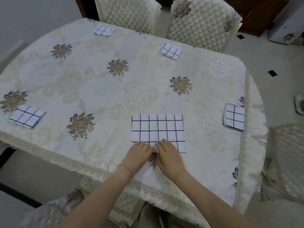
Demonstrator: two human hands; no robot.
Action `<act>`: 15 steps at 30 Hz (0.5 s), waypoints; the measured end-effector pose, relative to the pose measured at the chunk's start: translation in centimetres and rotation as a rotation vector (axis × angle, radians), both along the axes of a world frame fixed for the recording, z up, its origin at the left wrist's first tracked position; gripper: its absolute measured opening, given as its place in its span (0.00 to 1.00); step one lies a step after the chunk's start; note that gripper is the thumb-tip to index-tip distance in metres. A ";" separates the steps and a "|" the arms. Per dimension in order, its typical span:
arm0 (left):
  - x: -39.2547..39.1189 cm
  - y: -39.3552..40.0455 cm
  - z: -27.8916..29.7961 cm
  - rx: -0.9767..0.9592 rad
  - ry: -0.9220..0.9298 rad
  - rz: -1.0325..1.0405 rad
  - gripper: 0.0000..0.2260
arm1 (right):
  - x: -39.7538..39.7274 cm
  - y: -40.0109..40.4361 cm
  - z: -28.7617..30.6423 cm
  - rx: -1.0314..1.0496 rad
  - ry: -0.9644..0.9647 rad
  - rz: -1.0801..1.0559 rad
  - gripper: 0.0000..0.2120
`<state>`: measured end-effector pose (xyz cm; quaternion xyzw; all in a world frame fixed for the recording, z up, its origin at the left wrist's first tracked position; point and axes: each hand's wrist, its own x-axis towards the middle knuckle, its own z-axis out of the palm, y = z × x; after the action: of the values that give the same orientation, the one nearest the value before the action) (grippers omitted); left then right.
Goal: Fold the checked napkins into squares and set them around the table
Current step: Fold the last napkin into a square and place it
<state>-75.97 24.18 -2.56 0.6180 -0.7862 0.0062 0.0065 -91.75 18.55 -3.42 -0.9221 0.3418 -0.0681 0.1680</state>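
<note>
The napkin [158, 130] is pinned flat at its near edge by both open hands, left [139, 153] and right [169, 155], for creasing on the bench [98, 89].

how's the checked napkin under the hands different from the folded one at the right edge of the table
The wide white black-checked napkin under the hands is an oblong, six checks across; the small folded checked napkin at the right edge is a compact, thicker square, two across. Both hands touch the first; the second lies untouched. Same white cloth, same black grid.
</note>
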 end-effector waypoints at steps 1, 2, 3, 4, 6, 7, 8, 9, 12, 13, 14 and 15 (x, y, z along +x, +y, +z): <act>-0.1 -0.1 0.3 0.008 -0.016 -0.011 0.13 | -0.1 0.4 -0.2 0.016 -0.004 -0.001 0.19; -0.1 -0.2 0.4 -0.002 -0.029 -0.021 0.12 | -0.1 0.6 -0.2 0.031 -0.008 -0.004 0.17; -0.1 -0.4 0.5 -0.019 -0.036 -0.026 0.12 | 0.0 0.7 -0.3 0.042 -0.015 -0.002 0.15; -0.2 -0.4 0.6 -0.044 -0.025 -0.025 0.12 | 0.1 0.8 -0.3 0.059 -0.018 0.001 0.15; -0.6 -0.3 1.1 -0.090 0.031 -0.002 0.10 | 0.2 1.0 0.0 0.068 -0.028 0.003 0.15; -1.2 -0.1 1.5 -0.121 0.072 0.009 0.09 | 0.1 1.0 0.2 0.049 -0.047 -0.006 0.13; -1.8 0.3 1.9 -0.147 0.120 0.011 0.07 | 0.0 1.1 0.4 0.045 -0.079 -0.032 0.11; -2.4 0.6 2.5 -0.159 0.173 0.007 0.04 | -0.2 1.2 0.8 0.066 -0.126 -0.075 0.10; -3.0 1.6 3.9 -0.118 0.360 0.031 0.07 | -1.8 1.0 1.9 0.252 -0.270 -0.231 0.12; -2.7 2.0 4.3 -0.064 0.420 0.059 0.12 | -2.6 0.9 2.1 0.309 -0.308 -0.259 0.11; -2.1 2.3 4.3 -0.015 0.459 0.079 0.19 | -3.5 0.9 2.3 0.348 -0.353 -0.282 0.12; -1.2 2.7 4.2 0.033 0.469 0.082 0.26 | -4.4 0.8 2.4 0.392 -0.407 -0.310 0.13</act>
<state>-77.21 26.87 1.62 0.6337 -0.7375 -0.1503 0.1786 -96.17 19.31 -0.99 -0.7765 0.4443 -0.2089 0.3950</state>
